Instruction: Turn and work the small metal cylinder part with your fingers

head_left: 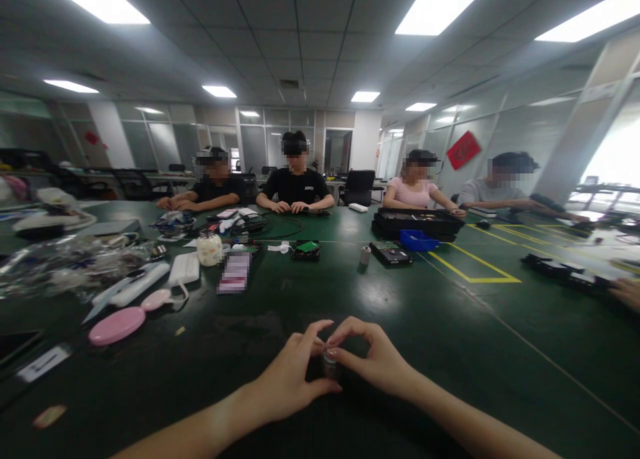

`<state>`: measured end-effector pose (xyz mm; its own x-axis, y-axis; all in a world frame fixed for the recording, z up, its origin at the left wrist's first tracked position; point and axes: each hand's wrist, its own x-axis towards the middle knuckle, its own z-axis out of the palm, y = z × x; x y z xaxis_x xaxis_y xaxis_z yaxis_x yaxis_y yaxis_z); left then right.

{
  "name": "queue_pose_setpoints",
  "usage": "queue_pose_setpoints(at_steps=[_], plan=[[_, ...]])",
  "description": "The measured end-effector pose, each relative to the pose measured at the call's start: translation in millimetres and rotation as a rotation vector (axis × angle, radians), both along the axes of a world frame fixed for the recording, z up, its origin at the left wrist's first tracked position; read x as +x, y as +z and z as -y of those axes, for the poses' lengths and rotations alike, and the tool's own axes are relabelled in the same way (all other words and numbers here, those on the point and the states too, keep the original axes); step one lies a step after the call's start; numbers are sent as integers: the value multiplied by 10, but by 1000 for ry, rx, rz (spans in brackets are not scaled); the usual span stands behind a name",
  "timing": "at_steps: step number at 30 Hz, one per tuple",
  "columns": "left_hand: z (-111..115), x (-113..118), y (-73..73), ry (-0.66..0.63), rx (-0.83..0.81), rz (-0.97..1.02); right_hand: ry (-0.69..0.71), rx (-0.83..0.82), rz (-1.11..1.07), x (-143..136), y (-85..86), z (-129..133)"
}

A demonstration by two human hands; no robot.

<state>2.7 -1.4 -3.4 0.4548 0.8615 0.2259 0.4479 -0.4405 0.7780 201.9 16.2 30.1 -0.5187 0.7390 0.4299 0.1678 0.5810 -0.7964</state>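
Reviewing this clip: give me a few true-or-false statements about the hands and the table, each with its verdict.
1. Both hands, left hand and right hand, hold one small metal cylinder. True.
2. The pink round case lies to the person's right. False: it lies to the left.
3. A second small cylinder stands farther up the green table. True.
4. The blue tray sits between the hands. False: it is far across the table.

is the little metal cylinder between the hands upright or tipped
Upright: the small cylinder stands on end on the table, its round top facing up, with both hands' fingertips on it.
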Motion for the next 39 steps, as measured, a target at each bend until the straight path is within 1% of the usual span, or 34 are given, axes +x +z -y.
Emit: queue_pose_setpoints(at_steps=[4, 7, 10, 12, 14, 15, 18, 21, 28, 34, 36, 39], plan=[[-5, 19, 14, -2, -8, 13, -48, 3, 22, -29, 37, 14], [-4, 29, 21, 11, -18, 2, -38, -38, -2, -50, 59, 0], [1, 29, 29, 41, -12, -26, -10, -89, -80, -13, 56, -89], [5, 25, 45, 36, 0, -43, -33, -94, -110, 61, 34, -189], [8, 22, 69, 17, 5, -54, -65, -83, -55, 158, -4, -296], [10, 21, 83, 10, 4, -59, -63, -81, 21, 207, -28, -344], [17, 24, 124, 11, -5, -68, -21, -101, 136, 319, -100, -446], [27, 28, 147, 16, -9, -78, 34, -122, 203, 373, -139, -492], [33, 21, 150, 13, -3, -71, 46, -91, 261, 465, -138, -540], [22, 27, 157, 18, 40, -107, 59, -141, 209, 408, -169, -502], [19, 25, 153, 6, 64, -115, 23, -145, 170, 370, -152, -471], [16, 21, 138, -10, 86, -122, -69, -112, 86, 304, -93, -393]])
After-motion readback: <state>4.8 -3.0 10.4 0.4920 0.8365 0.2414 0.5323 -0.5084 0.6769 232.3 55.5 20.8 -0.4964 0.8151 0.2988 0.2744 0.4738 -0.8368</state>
